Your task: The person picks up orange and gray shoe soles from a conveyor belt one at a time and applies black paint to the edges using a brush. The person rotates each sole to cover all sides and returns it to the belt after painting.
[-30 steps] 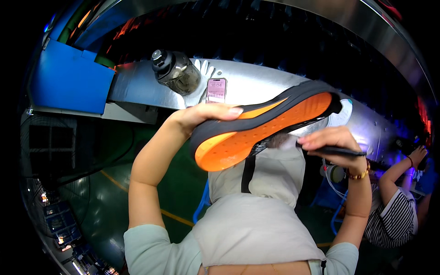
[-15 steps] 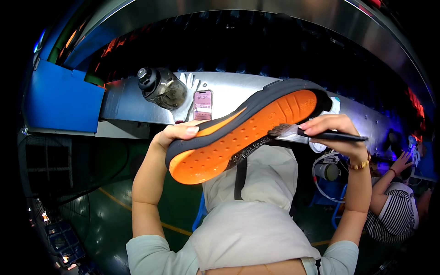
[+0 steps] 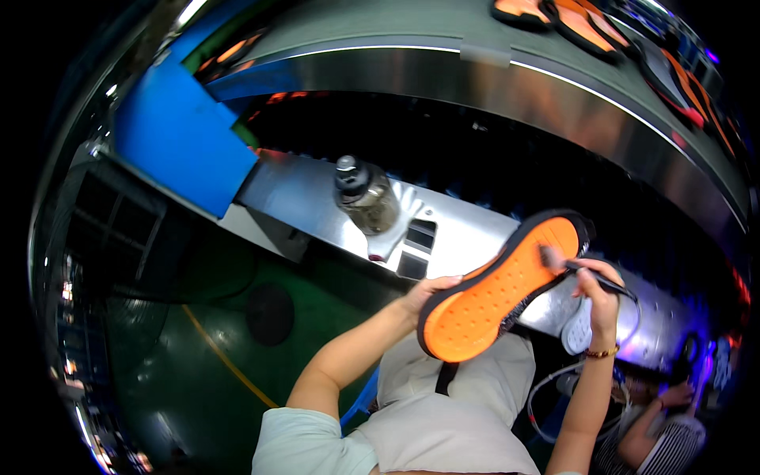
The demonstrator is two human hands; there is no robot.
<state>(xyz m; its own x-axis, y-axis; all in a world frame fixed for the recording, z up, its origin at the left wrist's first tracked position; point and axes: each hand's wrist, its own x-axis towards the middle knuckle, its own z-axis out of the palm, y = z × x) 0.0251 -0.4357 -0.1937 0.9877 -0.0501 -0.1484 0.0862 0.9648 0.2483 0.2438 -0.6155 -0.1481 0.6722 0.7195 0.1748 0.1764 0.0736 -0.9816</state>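
An orange shoe sole [image 3: 499,294] with a black rim is held up at a slant over my lap, its dimpled orange face turned toward me. My left hand [image 3: 427,297] grips its near left edge, thumb on the rim. In my right hand [image 3: 599,297] is a dark-handled brush [image 3: 560,260]. The bristles lie against the orange face near the sole's far right end and look blurred. Part of the right fingers is hidden behind the handle.
On the metal ledge [image 3: 309,195] are a dark bottle [image 3: 370,202], a white glove [image 3: 405,207], a phone [image 3: 417,247] and a pale oval piece [image 3: 577,328]. Several soles [image 3: 586,30] sit on a conveyor [image 3: 380,24] beyond. A co-worker in stripes [image 3: 673,447] sits at the lower right.
The brush has gone from the sole's right side edge onto its orange face, toward the far end. My view has swung, bringing the conveyor with soles into sight. Both grips stay the same.
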